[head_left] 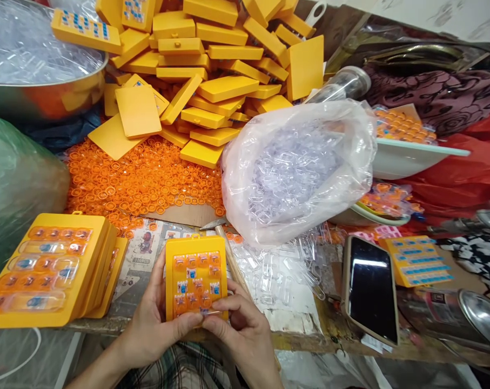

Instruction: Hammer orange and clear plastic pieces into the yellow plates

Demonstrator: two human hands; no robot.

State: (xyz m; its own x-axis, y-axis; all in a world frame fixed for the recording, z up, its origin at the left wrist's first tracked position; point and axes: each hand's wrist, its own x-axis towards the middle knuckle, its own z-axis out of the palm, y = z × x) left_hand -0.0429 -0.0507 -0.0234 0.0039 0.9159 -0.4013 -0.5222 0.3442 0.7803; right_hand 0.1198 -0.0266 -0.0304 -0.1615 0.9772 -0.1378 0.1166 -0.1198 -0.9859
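Observation:
A yellow plastic case (195,270) is tilted up near the table's front edge, its face towards me. Rows of orange rings and small blue-and-white pieces sit in that face. My left hand (158,319) wraps round the case's left side, thumb along the lower edge. At the lower right, my right hand (245,329) pinches a small clear plastic piece (213,312) against the face, thumb and index finger close together. Several finished-looking yellow cases (46,265) lean in a stack to the left, with clear covers over their orange and blue pieces.
Loose orange rings (147,178) lie behind my hands, below a heap of yellow cases (224,86). A plastic bag (245,178) of clear pieces stands right of centre. A phone (370,292) lies at the right; a metal bowl (74,92) stands at the upper left.

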